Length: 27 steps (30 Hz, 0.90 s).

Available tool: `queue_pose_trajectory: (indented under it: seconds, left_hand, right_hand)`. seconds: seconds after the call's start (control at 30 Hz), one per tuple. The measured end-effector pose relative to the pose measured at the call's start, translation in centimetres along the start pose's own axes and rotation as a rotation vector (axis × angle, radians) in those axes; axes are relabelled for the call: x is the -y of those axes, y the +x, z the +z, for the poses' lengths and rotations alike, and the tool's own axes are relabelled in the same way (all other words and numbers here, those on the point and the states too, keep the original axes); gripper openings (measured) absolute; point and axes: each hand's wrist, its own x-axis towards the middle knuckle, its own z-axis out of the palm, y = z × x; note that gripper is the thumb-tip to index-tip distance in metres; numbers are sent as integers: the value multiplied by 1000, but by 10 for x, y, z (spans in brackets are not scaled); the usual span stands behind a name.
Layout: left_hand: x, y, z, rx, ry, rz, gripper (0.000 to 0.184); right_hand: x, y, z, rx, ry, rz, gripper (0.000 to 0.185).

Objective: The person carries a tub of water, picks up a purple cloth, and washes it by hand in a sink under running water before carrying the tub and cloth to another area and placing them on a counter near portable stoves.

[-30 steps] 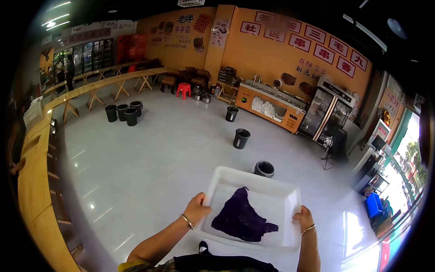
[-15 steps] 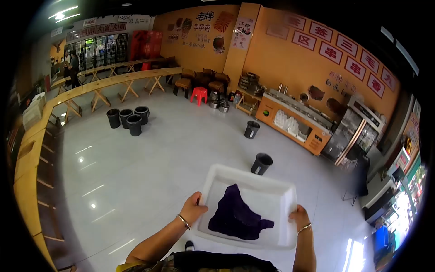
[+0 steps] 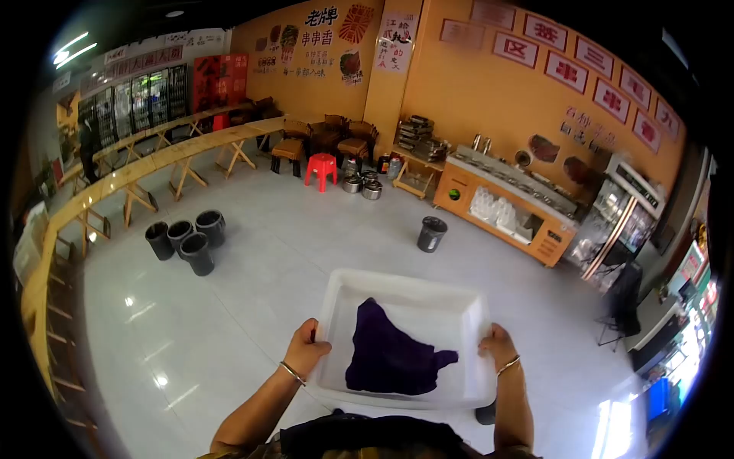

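Note:
A white rectangular plastic tray (image 3: 470, 306) is held out in front of my body, one hand at each short side. My left hand (image 3: 307, 348) grips its left rim, the thumb lying over the edge. On the opposite side my right hand (image 3: 498, 346) is closed round the right rim. Inside the tray lies a crumpled dark purple cloth (image 3: 394, 356), touched by neither hand. The fingers under the rims are hidden.
A black bin (image 3: 432, 234) stands on the floor ahead; another (image 3: 485, 413) is partly hidden by the tray and my right arm. Several bins (image 3: 197, 254) cluster at left. Beyond are a red stool (image 3: 321, 170), a wooden counter (image 3: 497, 203) and long wooden tables (image 3: 176, 149).
I have moved forward with the tray: the counter and stool look nearer. The nearer bin has passed from beyond the tray to beside my right forearm. Both hands keep their hold.

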Motion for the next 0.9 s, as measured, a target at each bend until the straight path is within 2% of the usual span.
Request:
queue_pose_trajectory:
  seconds: [0.1, 0.23, 0.33, 0.6, 0.8, 0.9]
  left_hand:
    - [5, 85, -25, -39, 103, 29, 17]
    - [5, 199, -50, -65, 12, 24, 17]
    - [9, 279, -66, -65, -39, 32, 17]
    - [18, 505, -108, -7, -29, 9, 19]
    - [25, 662, -127, -3, 16, -25, 19]
    - [25, 734, -141, -1, 50, -15, 19]
  right_hand:
    - [11, 87, 35, 18, -48, 11, 26]
    - [21, 209, 84, 71, -1, -6, 24]
    - [20, 294, 112, 31, -60, 0, 30]
    - [58, 472, 192, -34, -81, 44, 33]
    - [55, 633, 227, -39, -95, 49, 33]
    - [63, 699, 257, 5, 22, 15, 32]
